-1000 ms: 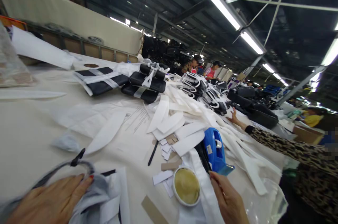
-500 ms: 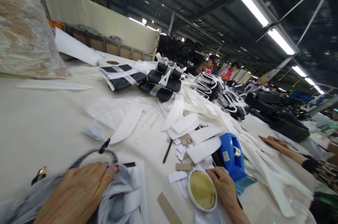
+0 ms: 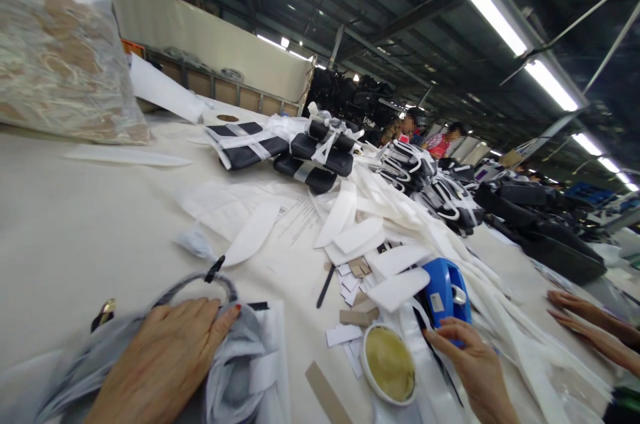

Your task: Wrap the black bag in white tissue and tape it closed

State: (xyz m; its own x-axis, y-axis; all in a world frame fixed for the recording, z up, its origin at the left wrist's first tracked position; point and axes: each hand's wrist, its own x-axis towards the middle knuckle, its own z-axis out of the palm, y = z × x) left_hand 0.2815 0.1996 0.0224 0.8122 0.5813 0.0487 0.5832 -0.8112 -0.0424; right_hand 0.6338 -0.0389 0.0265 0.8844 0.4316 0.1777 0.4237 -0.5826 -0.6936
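Note:
My left hand (image 3: 165,351) lies flat, fingers out, on a bag (image 3: 235,357) wrapped in greyish translucent film. A looped handle (image 3: 195,281) of the bag rises just beyond my fingers. My right hand (image 3: 470,361) is closed in a pinch at a thin black strip (image 3: 447,374), whose kind I cannot make out. Left of it stands a round white dish (image 3: 390,364) of yellowish paste. Just behind my right fingers sits a blue tape dispenser (image 3: 443,291).
White cut pieces (image 3: 400,287), small cards (image 3: 350,287) and a brown strip (image 3: 326,391) lie mid-table. Black wrapped bags (image 3: 320,154) are piled farther back. A large plastic sack (image 3: 60,57) stands at left. Another person's hands (image 3: 590,321) rest at the right.
My right hand has moved right, from the dish's rim to the black strip. My left hand stays on the bag. The view has shifted slightly; the other person's hands are farther right.

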